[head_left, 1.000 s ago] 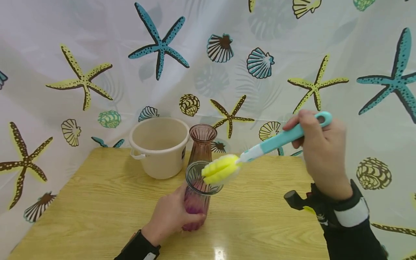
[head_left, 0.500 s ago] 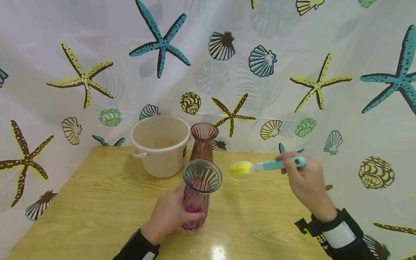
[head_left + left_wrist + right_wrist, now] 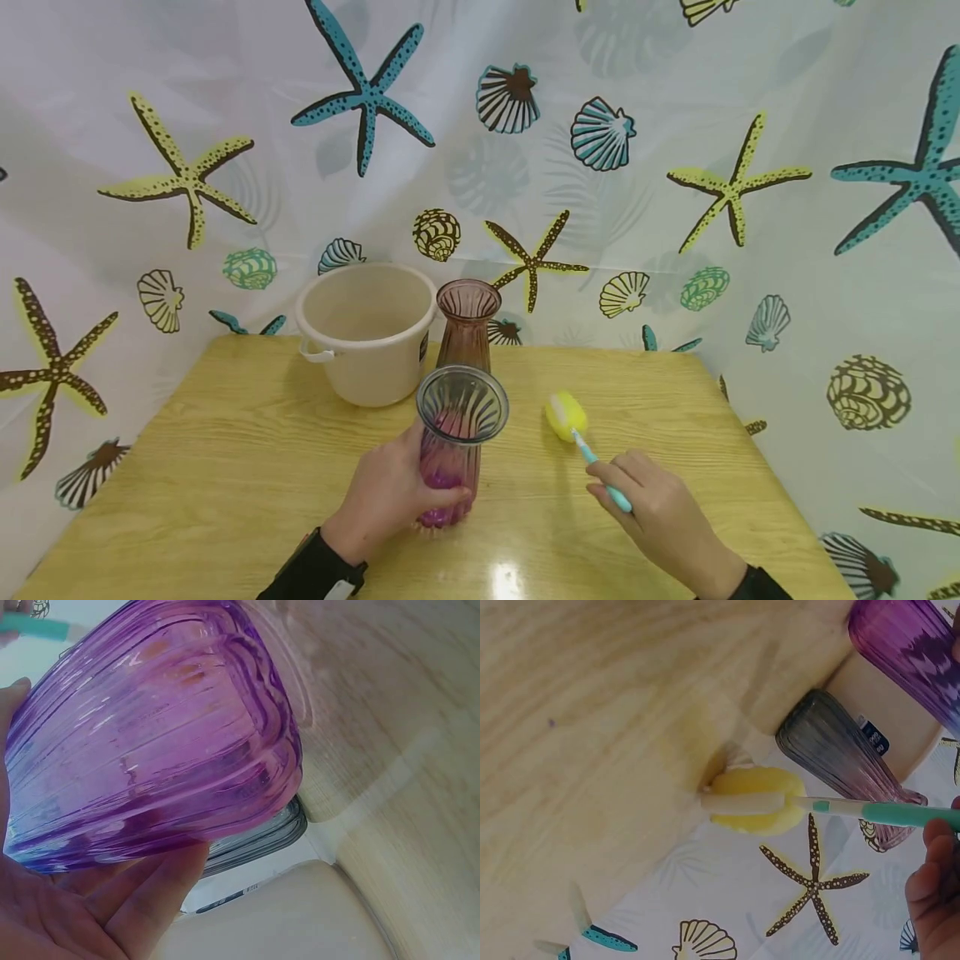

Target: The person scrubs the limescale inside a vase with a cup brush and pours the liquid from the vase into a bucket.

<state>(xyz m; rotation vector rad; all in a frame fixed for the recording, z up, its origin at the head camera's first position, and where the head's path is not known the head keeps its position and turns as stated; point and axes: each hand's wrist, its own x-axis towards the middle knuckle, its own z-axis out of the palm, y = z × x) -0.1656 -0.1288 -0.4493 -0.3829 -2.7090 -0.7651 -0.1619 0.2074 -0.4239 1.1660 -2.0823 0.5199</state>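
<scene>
A ribbed glass vase, purple at its base and bluish at its rim, is in my left hand. The thumb and fingers curl around its lower body, and its wide mouth tilts toward me. To the right, my right hand holds a bottle brush by its teal handle. The brush's yellow-and-white sponge head points away from me, close over the table. In the left wrist view the vase fills much of the frame. The right wrist view shows the sponge head and fingers on the handle.
A second, brownish-pink glass vase stands directly behind the held one. Left of it, a cream bucket with a side handle stands on the wooden table. A curtain printed with starfish and shells hangs around the back and sides.
My right hand has come down and toward me, taking the brush from over the vase's mouth to its right, with the sponge head now pointing away. My left hand stays on the vase.
</scene>
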